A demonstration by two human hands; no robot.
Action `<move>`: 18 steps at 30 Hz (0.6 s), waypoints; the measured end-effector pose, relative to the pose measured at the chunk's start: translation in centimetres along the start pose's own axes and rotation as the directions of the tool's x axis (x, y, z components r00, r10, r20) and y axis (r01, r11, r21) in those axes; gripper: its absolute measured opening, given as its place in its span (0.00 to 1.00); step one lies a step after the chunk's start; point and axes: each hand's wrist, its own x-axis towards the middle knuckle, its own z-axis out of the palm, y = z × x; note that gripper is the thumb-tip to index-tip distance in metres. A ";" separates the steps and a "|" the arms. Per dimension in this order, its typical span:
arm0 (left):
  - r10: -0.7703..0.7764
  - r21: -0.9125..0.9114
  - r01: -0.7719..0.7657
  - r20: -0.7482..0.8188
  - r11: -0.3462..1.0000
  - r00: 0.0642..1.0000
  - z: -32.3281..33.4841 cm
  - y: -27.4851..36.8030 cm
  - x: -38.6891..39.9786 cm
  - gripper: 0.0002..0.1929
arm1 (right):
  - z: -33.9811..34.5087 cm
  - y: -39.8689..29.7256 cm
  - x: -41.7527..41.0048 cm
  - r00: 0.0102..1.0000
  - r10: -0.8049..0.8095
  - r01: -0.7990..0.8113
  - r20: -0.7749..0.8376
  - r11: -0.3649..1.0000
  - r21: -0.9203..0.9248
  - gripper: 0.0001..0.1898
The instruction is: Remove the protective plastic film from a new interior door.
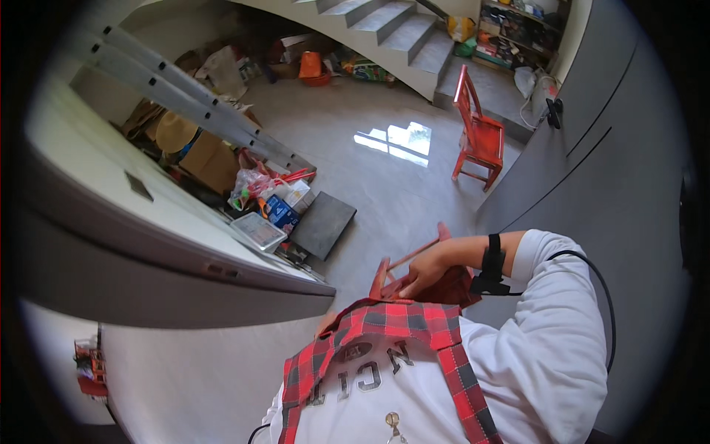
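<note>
A red wooden chair [383, 277], partly hidden by the red and black checked apron and my arm, is close in front of my body. My right hand [426, 273] is closed around part of its frame, its fingertips partly hidden; a black strap with a device is on that forearm. Of my left hand [326, 323] only a small bit shows at the apron's left edge, so its fingers and what they touch are hidden. A second red wooden chair [485, 141] stands upright on the grey floor farther ahead, to the right.
A grey door [627, 183] with a black handle is at the right; another door's edge [310, 299] juts in from the left. An aluminium ladder [183, 91] leans over cardboard, bags, boxes and a dark flat board [324, 225]. Stairs [407, 33] and a filled shelf [518, 33] stand beyond.
</note>
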 end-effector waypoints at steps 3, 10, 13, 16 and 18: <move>0.134 0.079 -0.133 -0.002 0.988 0.991 -3.0 -3.8 8.4 0.15 | -1.7 3.6 -0.2 0.894 -0.297 0.306 -0.335 0.952 -0.027 0.38; 0.334 0.205 -0.297 -0.182 0.933 0.925 -12.2 -0.8 24.7 0.11 | -10.8 13.5 0.6 0.895 -0.065 0.111 -0.442 0.991 0.079 0.38; 0.359 0.155 -0.328 -0.257 0.932 0.897 -15.5 1.3 31.3 0.09 | -16.1 17.4 0.0 0.902 -0.054 0.130 -0.429 0.980 0.151 0.40; 0.199 0.191 -0.169 -0.154 0.967 0.968 -15.0 2.1 33.8 0.10 | -20.1 21.8 2.1 0.923 -0.127 0.182 -0.362 0.976 0.122 0.40; 0.080 0.124 -0.066 -0.109 0.990 0.991 -12.1 0.8 33.6 0.17 | -22.0 23.8 2.4 0.942 -0.157 0.194 -0.297 0.976 0.101 0.40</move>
